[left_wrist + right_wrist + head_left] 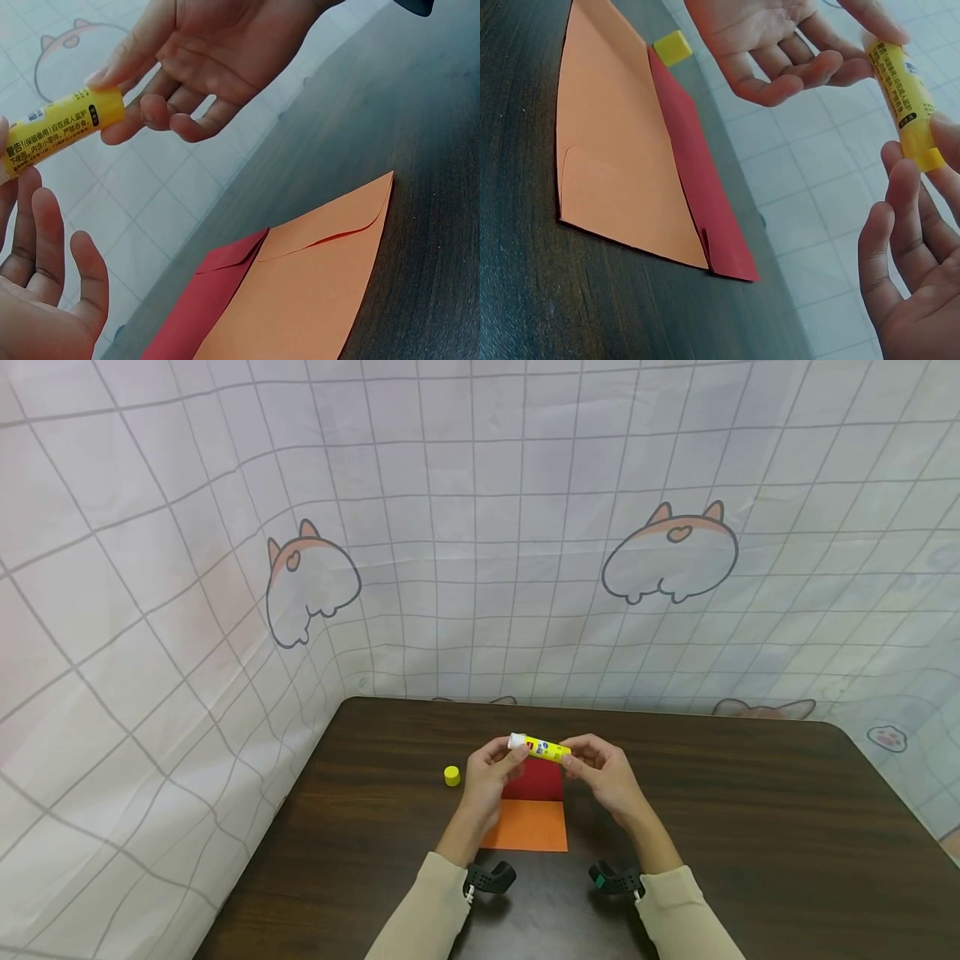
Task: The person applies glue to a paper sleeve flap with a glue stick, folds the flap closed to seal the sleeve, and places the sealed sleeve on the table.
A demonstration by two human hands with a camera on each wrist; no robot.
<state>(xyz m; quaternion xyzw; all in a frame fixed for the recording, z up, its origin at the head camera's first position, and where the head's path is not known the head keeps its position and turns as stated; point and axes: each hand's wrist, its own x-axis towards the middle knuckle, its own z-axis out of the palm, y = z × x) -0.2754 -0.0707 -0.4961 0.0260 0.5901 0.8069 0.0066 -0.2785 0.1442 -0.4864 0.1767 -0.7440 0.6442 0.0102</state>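
A yellow glue stick with its white end to the left is held above the table between both hands. My left hand pinches it near the white, uncapped end. At the other end, the thumb and fingers of my right hand pinch the yellow base. Below them lie an orange paper piece and, behind it, a dark red one; in the left wrist view each has a slit or fold along one end. The yellow cap stands on the table left of my left hand.
The dark wooden table reaches back to a white grid-patterned curtain with cartoon animal prints, which also hangs along the left side. Black bands sit on both wrists.
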